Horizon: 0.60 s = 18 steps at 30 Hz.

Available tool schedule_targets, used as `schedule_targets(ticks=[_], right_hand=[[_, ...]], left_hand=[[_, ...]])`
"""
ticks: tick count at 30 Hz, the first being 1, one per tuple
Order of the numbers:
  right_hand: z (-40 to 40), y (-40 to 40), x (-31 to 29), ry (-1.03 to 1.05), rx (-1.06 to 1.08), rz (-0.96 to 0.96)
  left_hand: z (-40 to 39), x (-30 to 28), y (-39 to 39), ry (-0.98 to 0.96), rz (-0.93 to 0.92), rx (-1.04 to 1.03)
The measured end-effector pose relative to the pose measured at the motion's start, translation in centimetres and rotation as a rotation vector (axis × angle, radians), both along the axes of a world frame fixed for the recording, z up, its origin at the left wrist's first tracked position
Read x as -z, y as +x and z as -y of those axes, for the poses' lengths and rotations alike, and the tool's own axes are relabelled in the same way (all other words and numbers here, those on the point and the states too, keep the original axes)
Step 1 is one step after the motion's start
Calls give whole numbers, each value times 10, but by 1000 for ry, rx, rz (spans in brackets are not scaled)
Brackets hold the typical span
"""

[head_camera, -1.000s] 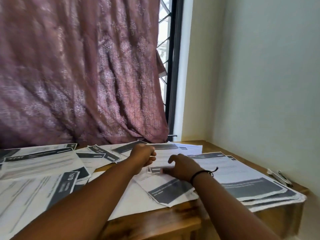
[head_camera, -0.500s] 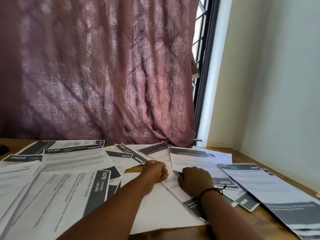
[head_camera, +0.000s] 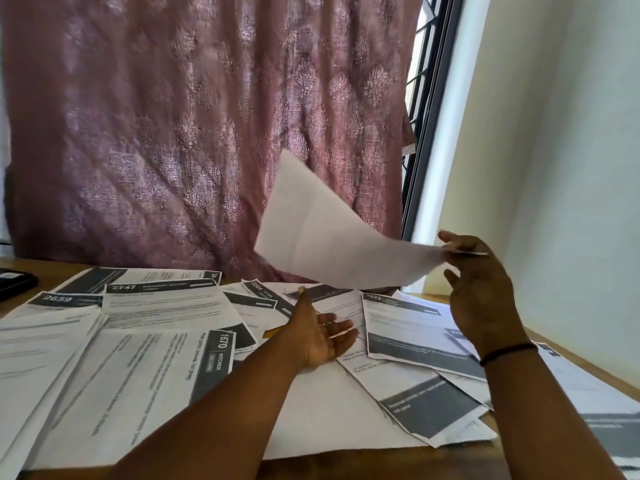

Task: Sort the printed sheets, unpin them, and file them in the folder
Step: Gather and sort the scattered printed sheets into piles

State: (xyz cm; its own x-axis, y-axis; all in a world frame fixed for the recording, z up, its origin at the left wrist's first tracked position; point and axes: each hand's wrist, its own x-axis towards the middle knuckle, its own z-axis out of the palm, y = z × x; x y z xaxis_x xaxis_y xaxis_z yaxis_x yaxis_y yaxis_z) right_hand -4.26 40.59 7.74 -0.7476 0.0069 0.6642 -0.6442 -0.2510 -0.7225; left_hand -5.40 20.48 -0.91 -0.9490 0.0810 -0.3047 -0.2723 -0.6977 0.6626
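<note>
Several printed sheets with dark header bands lie spread over the wooden table (head_camera: 346, 465), among them sheet 1670 (head_camera: 145, 382), sheet 2747 (head_camera: 166, 306) and sheet 1623 (head_camera: 408, 327). My right hand (head_camera: 481, 292) is raised above the table and pinches the corner of a lifted sheet (head_camera: 332, 237), whose blank back faces me as it hangs tilted in front of the curtain. My left hand (head_camera: 322, 334) hovers palm up just over the papers at the middle, fingers straight, with a thin pale pin-like thing lying across them. No folder is in view.
A patterned pink curtain (head_camera: 207, 133) hangs right behind the table. A window frame (head_camera: 433, 133) and a white wall close the right side. A dark flat object (head_camera: 14, 282) sits at the table's far left edge.
Both hands were curled together over one sheet at the middle. Now my right hand has lifted a sheet up and to the right, and my left hand has opened palm up.
</note>
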Motion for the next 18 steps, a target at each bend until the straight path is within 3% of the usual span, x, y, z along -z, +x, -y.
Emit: schedule_targets(ticks=[4, 6, 10, 15, 18], right_hand=[[-5, -19, 24, 121, 82, 198], [-4, -29, 40, 33, 13, 326], [7, -43, 53, -132, -162, 514], [56, -46, 52, -171, -236, 468], [86, -48, 48, -200, -287, 433]], left_hand=[[3, -17, 15, -29, -205, 466], [10, -28, 23, 4, -270, 534], [46, -56, 32, -193, -294, 431], [118, -83, 62, -456, -217, 266], [160, -79, 74, -495, -153, 142]])
